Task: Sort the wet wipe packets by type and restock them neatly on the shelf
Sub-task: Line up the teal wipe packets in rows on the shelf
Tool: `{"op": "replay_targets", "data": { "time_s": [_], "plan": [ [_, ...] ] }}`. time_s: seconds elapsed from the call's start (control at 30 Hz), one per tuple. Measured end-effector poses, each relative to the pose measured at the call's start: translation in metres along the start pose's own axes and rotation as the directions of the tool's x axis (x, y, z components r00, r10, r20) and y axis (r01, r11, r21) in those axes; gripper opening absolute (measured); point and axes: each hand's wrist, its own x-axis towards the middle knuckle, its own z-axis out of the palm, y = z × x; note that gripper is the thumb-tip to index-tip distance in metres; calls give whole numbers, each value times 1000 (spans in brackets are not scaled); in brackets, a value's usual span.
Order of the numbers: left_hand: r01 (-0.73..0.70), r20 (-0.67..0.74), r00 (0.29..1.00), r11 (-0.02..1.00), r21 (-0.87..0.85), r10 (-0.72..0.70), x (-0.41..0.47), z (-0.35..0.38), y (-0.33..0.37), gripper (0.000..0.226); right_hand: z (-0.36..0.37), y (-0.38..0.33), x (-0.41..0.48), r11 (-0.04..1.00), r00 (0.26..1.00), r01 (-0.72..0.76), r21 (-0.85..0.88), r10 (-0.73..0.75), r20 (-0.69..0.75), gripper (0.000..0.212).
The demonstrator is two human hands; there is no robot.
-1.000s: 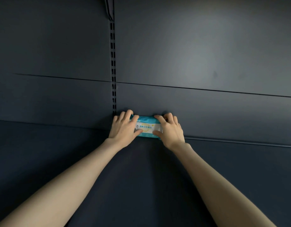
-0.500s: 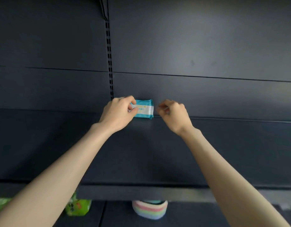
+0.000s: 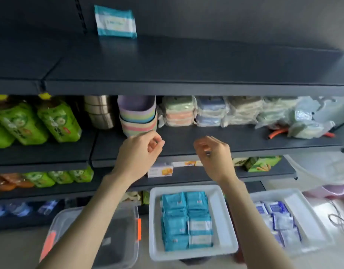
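One teal wet wipe packet (image 3: 115, 22) stands upright at the back of the top shelf (image 3: 186, 65). Lower down, left hand (image 3: 140, 150) and right hand (image 3: 213, 154) hover, loosely curled, holding nothing. Below them, a white tray (image 3: 221, 220) packed with teal packets (image 3: 186, 220).

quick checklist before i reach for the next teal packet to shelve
1. Left hand holds nothing: ok.
2. Right hand holds nothing: ok.
3. Shelved teal packet stands against the back panel: ok.
4. Room right of it on the top shelf: ok.
5. Teal packets left in the white tray: ok.
6. Every packet in that tray the same type: cannot tell, labels blurred.
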Motion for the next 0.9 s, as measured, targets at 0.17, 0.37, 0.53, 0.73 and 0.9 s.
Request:
{"op": "replay_targets", "data": {
  "time_s": [0.17,0.37,0.53,0.73,0.9],
  "plan": [
    [169,183,969,986,5,-167,-57,100,8,9,12,89,-62,988,976,-148,-46,153,154,9],
    [480,316,824,876,50,-470,-115,221,4,9,35,189,-109,954,875,-298,-44,291,388,13],
    [659,400,658,745,106,-638,-156,292,-16,12,74,257,-142,899,758,-434,-55,397,517,15],
    [813,414,462,561,155,-784,-200,382,-70,20,145,331,-187,792,588,-597,-129,541,601,17],
    [878,408,372,459,138,-834,-231,451,-111,34,199,381,-220,695,477,-686,-213,652,590,36]
  ]
}}
